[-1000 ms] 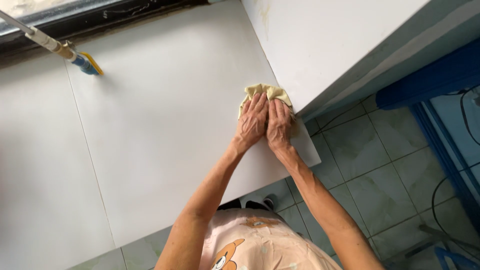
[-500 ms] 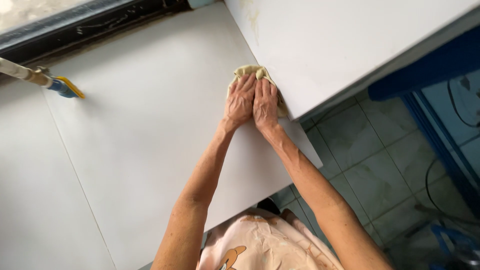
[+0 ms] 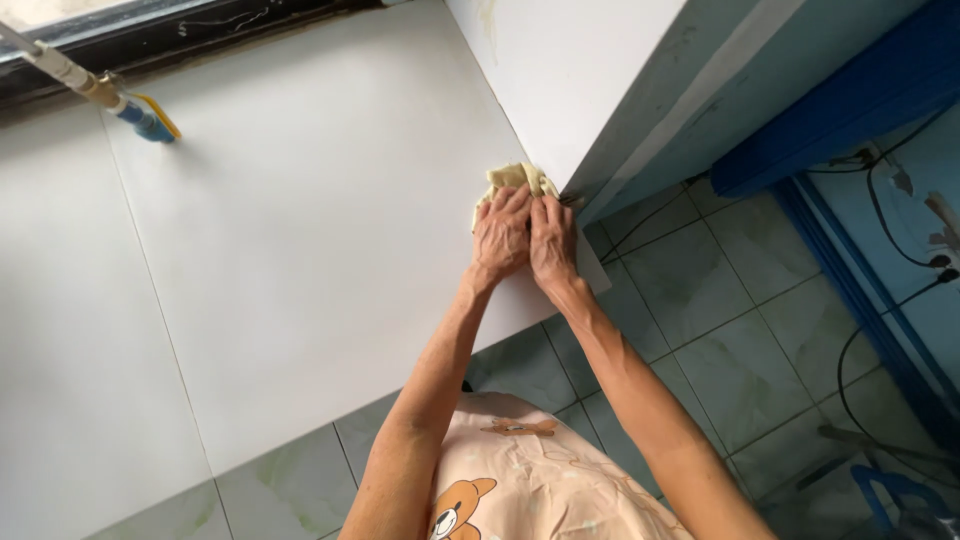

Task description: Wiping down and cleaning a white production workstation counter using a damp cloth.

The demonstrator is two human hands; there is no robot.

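Both hands flat on a pale yellow cloth (image 3: 518,180), side by side and touching at the thumbs. Left hand (image 3: 502,235) spread palm-down over the nearer part of the cloth, fingers (image 3: 508,205) extended and close together, pressing rather than gripping. Right hand (image 3: 553,240) alongside, fingers likewise laid out straight over the cloth's right edge, nothing pinched or closed around. Cloth bunched and crumpled, only its far end showing beyond the fingertips, lying on the white worktop (image 3: 300,260) near its right-hand edge, tucked right up against the foot of a white upright panel (image 3: 560,70) that rises beside it. Corner of the worktop just beyond the right wrist.

Far off at the upper left, well apart from the hands, a long-handled tool with a pale shaft and a blue-and-yellow head (image 3: 148,118), head resting on the worktop near a dark window frame (image 3: 200,30). A thin seam (image 3: 150,280) running down the worktop surface on the left. Below and to the right, a floor of grey-green tiles (image 3: 720,330), dark cables (image 3: 880,300) trailing across it beside a blue frame (image 3: 850,290). At the bottom edge, a peach-coloured garment printed with cartoon bears (image 3: 520,480), forearms bare.
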